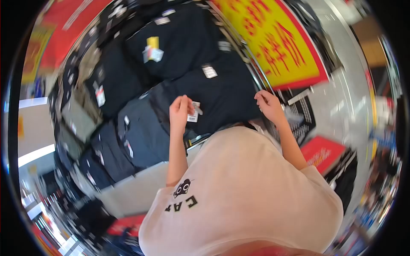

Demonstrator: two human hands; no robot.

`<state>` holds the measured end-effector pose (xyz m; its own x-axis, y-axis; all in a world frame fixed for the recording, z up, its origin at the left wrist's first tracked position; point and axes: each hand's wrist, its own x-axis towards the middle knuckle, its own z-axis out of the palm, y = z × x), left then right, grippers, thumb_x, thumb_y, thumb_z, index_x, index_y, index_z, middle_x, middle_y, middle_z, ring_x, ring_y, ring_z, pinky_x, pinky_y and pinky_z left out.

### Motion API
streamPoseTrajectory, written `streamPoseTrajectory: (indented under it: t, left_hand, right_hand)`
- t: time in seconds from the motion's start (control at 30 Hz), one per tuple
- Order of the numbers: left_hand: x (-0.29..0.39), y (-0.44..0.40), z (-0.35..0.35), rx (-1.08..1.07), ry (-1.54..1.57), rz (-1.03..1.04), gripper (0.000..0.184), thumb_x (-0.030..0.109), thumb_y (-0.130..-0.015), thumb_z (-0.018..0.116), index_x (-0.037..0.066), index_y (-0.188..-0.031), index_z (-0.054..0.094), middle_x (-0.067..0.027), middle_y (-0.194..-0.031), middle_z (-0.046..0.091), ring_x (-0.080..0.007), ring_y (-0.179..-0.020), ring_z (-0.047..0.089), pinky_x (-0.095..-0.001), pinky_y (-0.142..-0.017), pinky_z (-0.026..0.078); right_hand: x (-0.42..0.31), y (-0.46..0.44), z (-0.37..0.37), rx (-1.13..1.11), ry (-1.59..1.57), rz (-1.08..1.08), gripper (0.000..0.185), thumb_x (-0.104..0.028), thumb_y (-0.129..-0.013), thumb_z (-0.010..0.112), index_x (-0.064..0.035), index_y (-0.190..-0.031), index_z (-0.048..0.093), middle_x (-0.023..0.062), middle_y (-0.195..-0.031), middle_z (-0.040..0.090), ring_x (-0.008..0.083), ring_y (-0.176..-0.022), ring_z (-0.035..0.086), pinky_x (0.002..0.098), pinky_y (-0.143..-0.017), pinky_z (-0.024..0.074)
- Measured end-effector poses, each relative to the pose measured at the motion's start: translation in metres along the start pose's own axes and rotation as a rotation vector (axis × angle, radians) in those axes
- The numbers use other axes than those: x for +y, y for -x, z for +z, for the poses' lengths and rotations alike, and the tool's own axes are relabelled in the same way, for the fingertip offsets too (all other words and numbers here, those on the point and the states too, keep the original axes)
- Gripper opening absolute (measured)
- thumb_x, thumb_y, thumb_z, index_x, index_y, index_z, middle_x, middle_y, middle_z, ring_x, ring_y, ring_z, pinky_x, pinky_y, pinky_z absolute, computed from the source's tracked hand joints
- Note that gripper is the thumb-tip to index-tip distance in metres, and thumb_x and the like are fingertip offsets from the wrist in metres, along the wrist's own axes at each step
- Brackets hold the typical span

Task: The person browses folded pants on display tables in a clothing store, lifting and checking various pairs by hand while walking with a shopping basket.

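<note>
My left hand (182, 112) is over a folded black garment (222, 91), its fingers curled together. A white paper tag (194, 112) with a barcode lies on the cloth right beside those fingers; I see nothing held in them. Toward the right, my right hand (270, 106) hovers near the black garment's right edge, close to a metal rail (260, 72). Its fingers are bent inward, and nothing shows between them. A dark grey garment (143, 128) lies left of my left hand.
More folded dark clothes (171, 42) with tags fill the display stand. A yellow and red sign (273, 40) stands beyond the rail. A red sign (322, 152) is lower right, near shiny floor (348, 102). The stand's pale front edge (141, 185) runs below the clothes.
</note>
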<state>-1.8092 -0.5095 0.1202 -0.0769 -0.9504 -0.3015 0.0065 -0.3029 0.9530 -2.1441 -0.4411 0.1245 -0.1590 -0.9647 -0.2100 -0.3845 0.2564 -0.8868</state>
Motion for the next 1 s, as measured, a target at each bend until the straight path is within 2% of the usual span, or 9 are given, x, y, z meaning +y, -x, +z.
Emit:
streamPoseTrajectory:
  t: [0.13, 0.37, 0.43, 0.57, 0.63, 0.73, 0.8, 0.9, 1.0]
  left_hand:
    - [-0.011, 0.022, 0.055, -0.37, -0.205, -0.24, 0.044, 0.037, -0.102, 0.053, 0.009, -0.067, 0.055, 0.0029, -0.053, 0.049, -0.0049, -0.048, 0.044, -0.0216, -0.046, 0.034]
    - [-0.007, 0.041, 0.139, -0.946, -0.686, 0.061, 0.045, 0.032, -0.098, 0.056, 0.003, -0.064, 0.054, -0.0002, -0.053, 0.045, -0.009, -0.052, 0.04, -0.0293, -0.051, 0.033]
    - [-0.001, 0.052, 0.166, -0.983, -0.746, 0.108, 0.043, 0.034, -0.097, 0.056, 0.002, -0.068, 0.056, -0.0028, -0.056, 0.049, -0.0102, -0.055, 0.044, -0.0303, -0.053, 0.037]
    - [-0.03, 0.084, 0.235, -1.023, -0.693, 0.149, 0.029, 0.028, -0.097, 0.058, 0.002, -0.083, 0.061, -0.0024, -0.066, 0.055, -0.009, -0.062, 0.049, -0.0279, -0.059, 0.042]
    - [-0.058, 0.102, 0.279, -1.076, -0.671, 0.155, 0.023, 0.025, -0.097, 0.059, 0.003, -0.091, 0.063, -0.001, -0.073, 0.057, -0.0076, -0.066, 0.051, -0.0258, -0.061, 0.043]
    - [-0.095, 0.125, 0.355, -1.147, -0.787, 0.378, 0.022, 0.018, -0.092, 0.062, 0.003, -0.109, 0.061, -0.0089, -0.095, 0.064, -0.0188, -0.087, 0.061, -0.0307, -0.08, 0.05]
    - [-0.133, 0.134, 0.397, -1.054, -0.864, 1.059, 0.038, 0.011, -0.085, 0.062, 0.003, -0.121, 0.056, -0.0131, -0.111, 0.062, -0.0301, -0.107, 0.058, -0.0376, -0.095, 0.047]
    - [-0.17, 0.134, 0.448, -1.164, -1.236, 1.31, 0.042, 0.009, -0.079, 0.061, 0.003, -0.12, 0.054, -0.0138, -0.119, 0.059, -0.0334, -0.12, 0.05, -0.0412, -0.104, 0.041]
    - [-0.197, 0.116, 0.5, -1.199, -1.311, 1.268, 0.026, 0.011, -0.076, 0.062, 0.004, -0.102, 0.062, -0.0127, -0.101, 0.067, -0.0333, -0.101, 0.063, -0.0425, -0.093, 0.048]
  right_hand:
    - [0.06, 0.094, -0.038, 0.442, 0.095, 0.145, 0.019, -0.021, -0.094, 0.061, -0.0021, -0.094, 0.064, 0.0094, -0.071, 0.062, 0.0171, -0.064, 0.057, 0.0312, -0.062, 0.0463]
    - [0.186, 0.235, -0.048, 0.897, 0.706, 0.312, 0.054, -0.037, -0.079, 0.077, -0.0052, -0.118, 0.056, 0.0141, -0.108, 0.062, 0.0338, -0.101, 0.06, 0.0443, -0.082, 0.049]
    - [0.234, 0.249, -0.041, 0.635, 0.722, 0.401, 0.065, -0.042, -0.074, 0.079, -0.0071, -0.123, 0.054, 0.0121, -0.111, 0.062, 0.0342, -0.106, 0.058, 0.0471, -0.087, 0.048]
    - [0.246, 0.226, -0.078, 0.364, 0.563, 0.697, 0.036, -0.037, -0.078, 0.068, -0.0084, -0.099, 0.071, 0.0183, -0.09, 0.07, 0.0377, -0.088, 0.068, 0.0484, -0.076, 0.0534]
    - [0.254, 0.224, -0.089, 0.377, 0.558, 0.612, 0.031, -0.037, -0.078, 0.066, -0.0088, -0.092, 0.072, 0.0188, -0.086, 0.07, 0.0377, -0.083, 0.069, 0.0486, -0.074, 0.0542]
    - [0.266, 0.216, -0.105, 0.387, 0.538, 0.523, 0.029, -0.035, -0.078, 0.064, -0.0089, -0.084, 0.074, 0.0196, -0.083, 0.07, 0.0377, -0.08, 0.07, 0.0483, -0.074, 0.0552]
    - [0.273, 0.212, -0.117, 0.37, 0.52, 0.527, 0.029, -0.035, -0.078, 0.063, -0.0088, -0.085, 0.074, 0.0199, -0.085, 0.071, 0.0376, -0.082, 0.07, 0.0479, -0.075, 0.0555]
    - [0.278, 0.202, -0.138, 0.349, 0.447, 0.565, 0.029, -0.033, -0.078, 0.062, -0.0085, -0.085, 0.074, 0.0209, -0.085, 0.07, 0.038, -0.082, 0.07, 0.0474, -0.076, 0.0558]
    - [0.291, 0.195, -0.159, 0.365, 0.409, 0.579, 0.028, -0.032, -0.077, 0.062, -0.009, -0.085, 0.075, 0.0215, -0.086, 0.07, 0.0386, -0.083, 0.07, 0.0475, -0.076, 0.0557]
